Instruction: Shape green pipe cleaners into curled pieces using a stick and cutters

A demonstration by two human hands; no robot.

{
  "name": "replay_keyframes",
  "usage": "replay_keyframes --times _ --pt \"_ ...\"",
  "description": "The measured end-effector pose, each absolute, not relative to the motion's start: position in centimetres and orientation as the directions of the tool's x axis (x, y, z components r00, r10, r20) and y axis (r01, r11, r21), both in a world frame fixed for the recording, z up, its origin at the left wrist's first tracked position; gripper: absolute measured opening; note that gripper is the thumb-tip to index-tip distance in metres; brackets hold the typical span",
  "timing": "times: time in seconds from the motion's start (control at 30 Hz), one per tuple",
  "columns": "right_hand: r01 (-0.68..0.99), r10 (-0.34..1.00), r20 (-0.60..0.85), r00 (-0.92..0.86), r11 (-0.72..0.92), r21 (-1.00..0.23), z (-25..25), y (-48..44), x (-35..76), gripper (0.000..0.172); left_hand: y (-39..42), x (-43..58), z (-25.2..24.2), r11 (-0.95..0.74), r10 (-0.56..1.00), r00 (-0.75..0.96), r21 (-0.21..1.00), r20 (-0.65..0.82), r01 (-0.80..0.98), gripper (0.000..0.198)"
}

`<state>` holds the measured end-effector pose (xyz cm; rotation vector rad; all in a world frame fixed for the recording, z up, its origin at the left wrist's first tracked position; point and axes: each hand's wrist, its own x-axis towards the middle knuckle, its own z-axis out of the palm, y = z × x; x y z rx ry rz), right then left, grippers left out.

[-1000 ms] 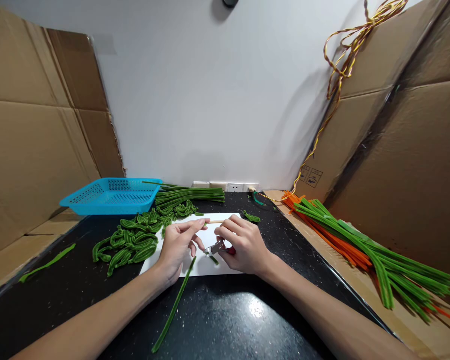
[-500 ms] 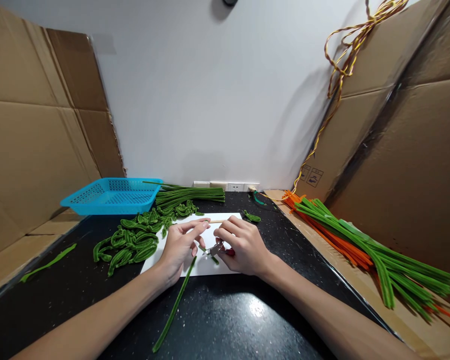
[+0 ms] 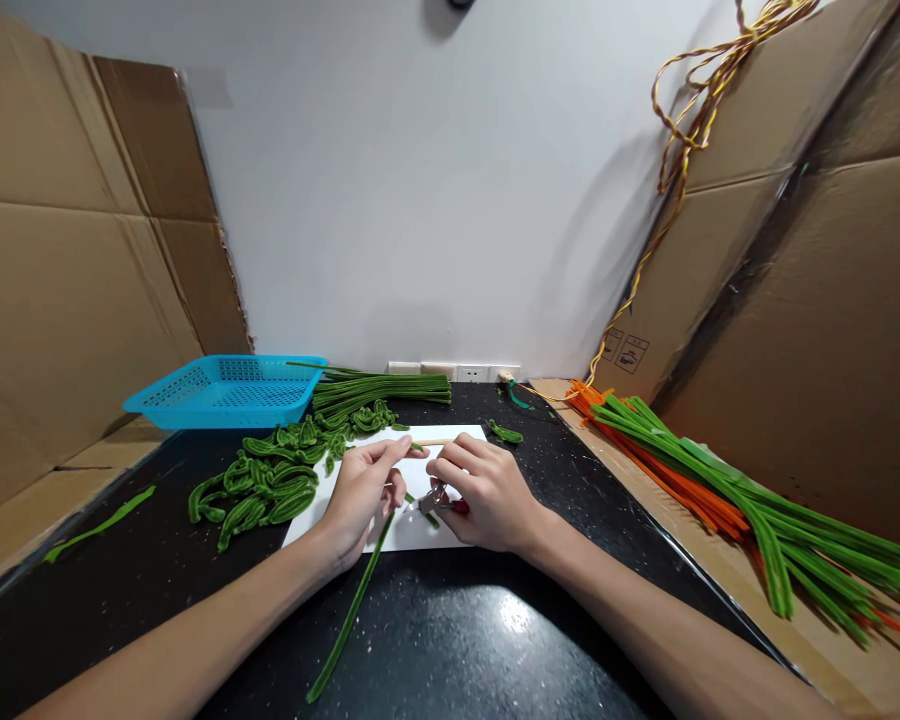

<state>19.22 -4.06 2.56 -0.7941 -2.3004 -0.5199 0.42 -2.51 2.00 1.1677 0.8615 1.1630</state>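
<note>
My left hand [image 3: 367,490] pinches a green pipe cleaner between thumb and index finger; a short bit of it [image 3: 418,447] shows at the fingertips. A long dark green pipe cleaner [image 3: 349,620] runs from below this hand towards the front of the black table; whether it is the same piece, I cannot tell. My right hand [image 3: 487,490] is closed around small metal pliers [image 3: 433,497] with a red handle, jaws pointing left. Its fingertips also meet a thin wooden stick [image 3: 436,442]. Beneath both hands lies a white sheet [image 3: 390,538], with another green piece [image 3: 429,517] near the jaws.
Looped green pipe-cleaner shapes [image 3: 266,480] are heaped at left, before a blue basket [image 3: 217,415] and a bundle of straight green stems [image 3: 382,388]. One leaf shape [image 3: 505,433] lies at right. Green and orange stems [image 3: 720,490] rest on cardboard [image 3: 810,650] along the right side.
My left fingers have closed together slightly, and a bit of green now shows at their tips by the stick. My right hand has barely moved.
</note>
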Motion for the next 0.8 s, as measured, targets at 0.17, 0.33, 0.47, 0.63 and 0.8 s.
replay_keyframes --times 0.17,0.33,0.47,0.63,0.8 --pt "0.659 0.423 0.658 -0.623 0.737 0.151 2.38 -3.97 19.27 0.004 -2.33 0.33 1.79 0.002 0.978 0.203 0.974 0.046 -0.229 0.043" --pt "0.658 0.428 0.65 -0.629 0.738 0.151 2.3 -3.92 19.31 0.004 -2.54 0.48 2.08 0.047 0.977 0.212 0.973 0.001 -0.225 0.041" --pt "0.661 0.427 0.65 -0.628 0.734 0.157 2.41 -4.01 19.24 0.004 -2.46 0.46 2.06 0.011 0.982 0.186 0.974 0.031 -0.225 0.039" --pt "0.671 0.465 0.614 -0.638 0.727 0.148 2.49 -4.13 19.25 0.015 -2.33 0.35 1.87 0.011 0.982 0.188 0.979 0.028 -0.203 0.03" --pt "0.679 0.497 0.573 -0.651 0.719 0.148 2.49 -4.15 19.27 0.031 -2.34 0.4 1.75 0.024 0.98 0.197 0.982 0.014 -0.188 0.029"
